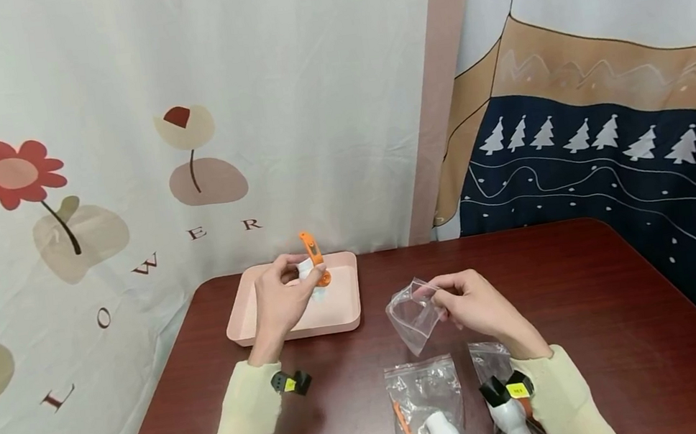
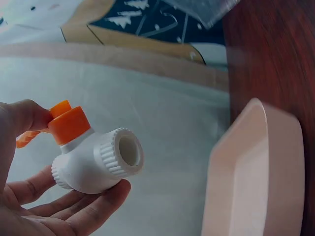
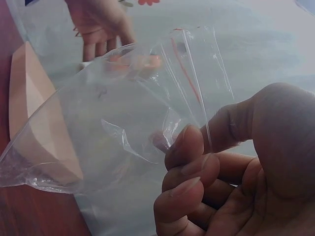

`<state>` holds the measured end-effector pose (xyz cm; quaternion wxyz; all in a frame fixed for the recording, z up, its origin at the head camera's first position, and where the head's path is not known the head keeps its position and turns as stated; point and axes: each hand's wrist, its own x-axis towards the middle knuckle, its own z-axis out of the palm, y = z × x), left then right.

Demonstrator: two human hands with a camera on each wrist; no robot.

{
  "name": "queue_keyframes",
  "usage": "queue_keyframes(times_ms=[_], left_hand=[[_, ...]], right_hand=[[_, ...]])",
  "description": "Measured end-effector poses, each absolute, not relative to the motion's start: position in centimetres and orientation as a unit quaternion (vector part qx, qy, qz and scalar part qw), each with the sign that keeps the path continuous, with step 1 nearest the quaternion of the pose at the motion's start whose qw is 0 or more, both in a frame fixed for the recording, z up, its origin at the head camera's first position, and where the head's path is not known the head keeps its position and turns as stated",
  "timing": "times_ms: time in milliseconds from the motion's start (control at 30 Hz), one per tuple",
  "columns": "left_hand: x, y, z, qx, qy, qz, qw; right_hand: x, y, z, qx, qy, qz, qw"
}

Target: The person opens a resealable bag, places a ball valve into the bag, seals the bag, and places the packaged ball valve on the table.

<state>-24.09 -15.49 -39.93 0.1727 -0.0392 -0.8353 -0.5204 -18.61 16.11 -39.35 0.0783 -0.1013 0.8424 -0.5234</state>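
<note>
My left hand (image 1: 282, 294) holds a white plastic ball valve (image 2: 91, 164) with an orange handle (image 1: 310, 247) above a pink tray (image 1: 346, 297). In the left wrist view the thumb is at the orange part and the fingers are under the white body, whose ribbed open end faces the camera. My right hand (image 1: 479, 302) pinches a clear zip bag (image 1: 409, 321) by its edge, to the right of the tray. Through the film of that bag, nothing shows inside it in the right wrist view.
Two clear zip bags lie on the dark red table (image 1: 345, 405) near the front. One bag (image 1: 423, 378) holds a white valve body and an orange handle; the other bag (image 1: 487, 355), partly behind the right wrist, holds similar parts. A printed curtain (image 1: 321, 104) hangs behind the table.
</note>
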Motion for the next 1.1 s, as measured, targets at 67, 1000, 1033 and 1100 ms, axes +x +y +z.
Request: queue_keyframes(times_ms=[67,1000,1033,1100], left_hand=[[-23.7,-14.9,-39.7,-0.06,-0.82,-0.539,0.182],[-18.1,-6.8,-37.1,-0.242,-0.684,-0.671,0.151],[-18.0,-6.7,-37.2,-0.253,-0.683,-0.669,0.149],[-17.9,-6.5,-37.5,-0.277,-0.677,-0.666,0.146]], right_hand=[[-18.6,16.1,-39.4,-0.101,0.843,-0.522,0.078],[-18.8,15.3,-40.0,-0.1,0.847,-0.513,0.095],[-18.8,15.3,-40.1,-0.1,0.849,-0.511,0.093],[-18.8,15.2,-40.2,-0.099,0.851,-0.507,0.092]])
